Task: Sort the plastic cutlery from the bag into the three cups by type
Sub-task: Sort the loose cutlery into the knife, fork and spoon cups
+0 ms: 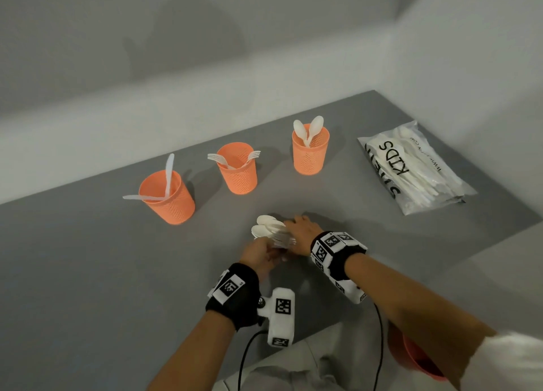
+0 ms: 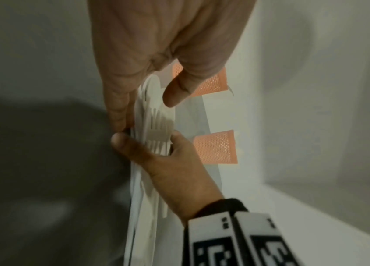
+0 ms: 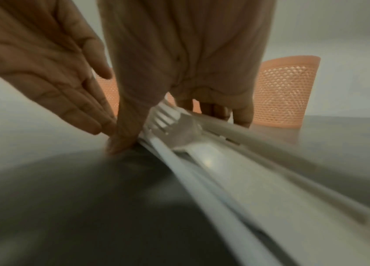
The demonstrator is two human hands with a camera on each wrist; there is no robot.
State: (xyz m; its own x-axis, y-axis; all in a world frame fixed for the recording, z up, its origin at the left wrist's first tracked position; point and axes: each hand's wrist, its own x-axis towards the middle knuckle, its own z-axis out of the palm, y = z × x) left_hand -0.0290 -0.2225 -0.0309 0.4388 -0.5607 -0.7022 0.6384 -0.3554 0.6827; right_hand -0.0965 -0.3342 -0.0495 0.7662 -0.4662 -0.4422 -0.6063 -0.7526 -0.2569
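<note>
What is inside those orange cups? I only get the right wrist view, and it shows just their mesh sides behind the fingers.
Observer: The head view looks down into them. The left cup holds two knives.
Operator: And the other two?
Observer: The middle cup holds two forks, and the right cup holds two spoons.
Operator: Where is the rest of the cutlery?
Observer: A clear bag lies flat on the table, to the right of the cups, with white cutlery still inside it.
</note>
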